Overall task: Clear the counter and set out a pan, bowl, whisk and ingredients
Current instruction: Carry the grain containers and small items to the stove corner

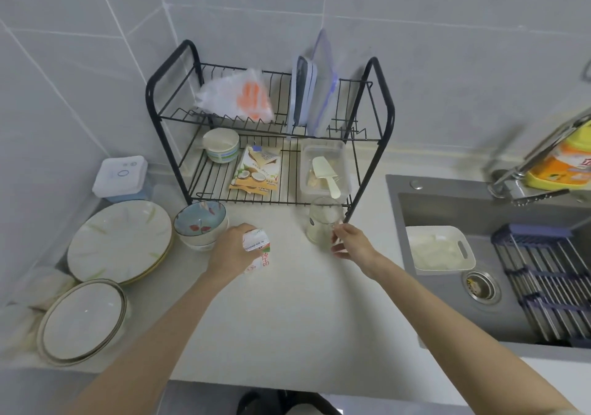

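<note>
My left hand (232, 250) grips a small white carton with red print (258, 248) on the pale counter (287, 318), just right of a stack of patterned bowls (200, 223). My right hand (350, 242) holds the right side of a clear glass cup (322, 223) that stands in front of the black wire rack (268, 133). On the rack's lower shelf sit a white-green bowl (221, 145), coconut packets (257, 171) and a clear box with a white scoop (324, 170).
Plates (120, 240) and a lidded dish (83, 322) crowd the left counter. A sink (499, 270) with a white basin (439, 248) and a drain rack (550, 283) lies to the right. A plastic bag (238, 96) and container lids (311, 95) occupy the upper shelf.
</note>
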